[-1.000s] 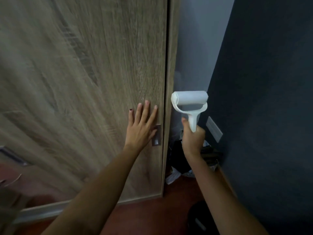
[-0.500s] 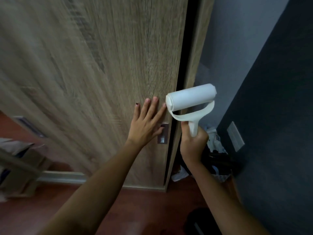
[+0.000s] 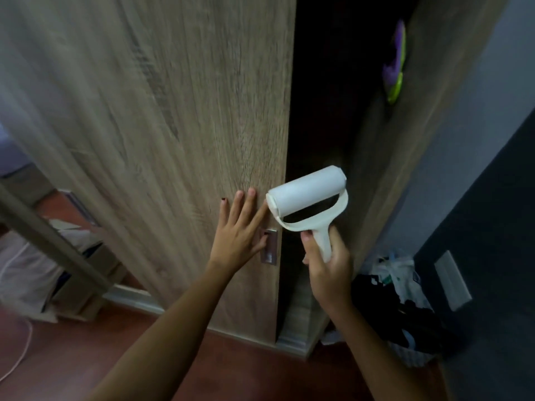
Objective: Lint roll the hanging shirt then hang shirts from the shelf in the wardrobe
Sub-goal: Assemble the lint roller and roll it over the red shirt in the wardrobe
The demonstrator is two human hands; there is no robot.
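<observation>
**Wardrobe door part open, no shirt touched yet**

My left hand [image 3: 241,231] lies flat, fingers spread, on the sliding door [image 3: 173,140] by its handle [image 3: 269,246]. My right hand [image 3: 327,266] grips the lint roller [image 3: 307,195]. The dark interior hides any shirt; both steps remain.

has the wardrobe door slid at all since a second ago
Yes. The wardrobe door has slid left, away from the wardrobe side panel, widening the dark gap.

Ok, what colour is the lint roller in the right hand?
White, roll and handle alike: the lint roller shows clearly in the head view.
</observation>
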